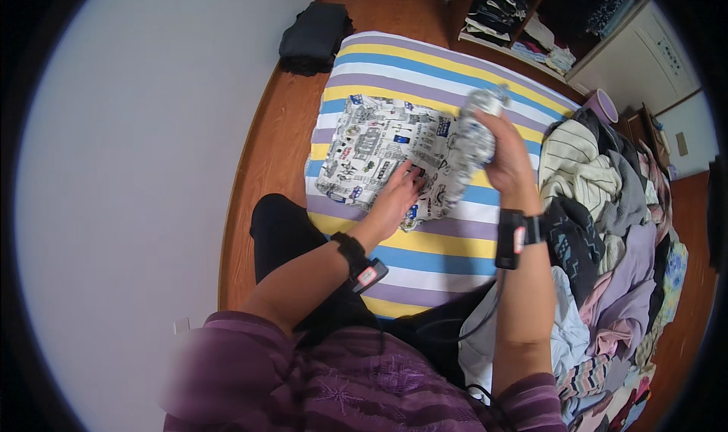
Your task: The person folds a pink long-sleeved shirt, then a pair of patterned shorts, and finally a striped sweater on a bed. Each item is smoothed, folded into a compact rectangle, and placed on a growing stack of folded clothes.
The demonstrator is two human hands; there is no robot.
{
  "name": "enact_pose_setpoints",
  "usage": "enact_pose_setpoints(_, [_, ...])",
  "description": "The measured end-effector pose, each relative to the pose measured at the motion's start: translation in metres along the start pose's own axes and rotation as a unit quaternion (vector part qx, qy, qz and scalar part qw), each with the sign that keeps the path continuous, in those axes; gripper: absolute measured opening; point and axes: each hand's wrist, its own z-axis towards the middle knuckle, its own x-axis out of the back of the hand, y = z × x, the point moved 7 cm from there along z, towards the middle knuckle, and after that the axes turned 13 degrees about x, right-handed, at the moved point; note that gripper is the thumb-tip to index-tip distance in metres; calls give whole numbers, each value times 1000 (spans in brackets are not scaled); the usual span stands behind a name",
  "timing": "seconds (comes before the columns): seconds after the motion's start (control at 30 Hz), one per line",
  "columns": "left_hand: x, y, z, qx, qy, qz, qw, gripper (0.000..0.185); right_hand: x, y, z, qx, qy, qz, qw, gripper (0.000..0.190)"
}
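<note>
A white cloth printed with black, blue and red city motifs (pixel 369 142) lies spread on a striped bed sheet (pixel 432 273) in front of me. My left hand (pixel 398 196) rests on this cloth near its lower middle, palm down with fingers apart. On the right, my right hand (pixel 506 150) grips the cloth's right portion, which is raised off the bed and blurred by motion. Black bands with small boxes are strapped to both wrists.
A large heap of mixed clothes (pixel 603 250) lies along the right. Folded dark garments (pixel 315 37) sit beyond the bed's far left corner. An open wardrobe (pixel 512 23) with stacked clothes stands at the back, near a purple bin (pixel 603 107). A pale wall (pixel 142 148) borders the left.
</note>
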Motion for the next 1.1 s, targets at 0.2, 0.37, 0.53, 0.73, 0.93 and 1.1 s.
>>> enact_pose_setpoints(0.2, [36, -14, -48, -8, 17, -91, 996, 55, -112, 82, -7, -94, -119, -116, 982, 70])
enact_pose_setpoints(0.37, [57, -32, -38, 96, 88, -115, 985, 31, 26, 142, 1, 218, 37, -524, 823, 47])
enact_pose_setpoints(0.53, [64, -39, -35, 117, 95, -130, 980, 44, 66, 163, -37, -41, 126, -243, 961, 44])
enact_pose_setpoints(0.73, [49, -40, -42, 143, 62, -113, 981, 47, 46, 173, -38, -110, 78, -142, 981, 35])
enact_pose_setpoints(0.93, [49, -46, -45, 160, 41, -79, 983, 57, 50, 207, -14, -149, 108, -72, 980, 63])
enact_pose_setpoints(1.1, [46, -41, -58, 187, -34, -43, 981, 59, 21, 185, -20, -157, 34, -17, 987, 39])
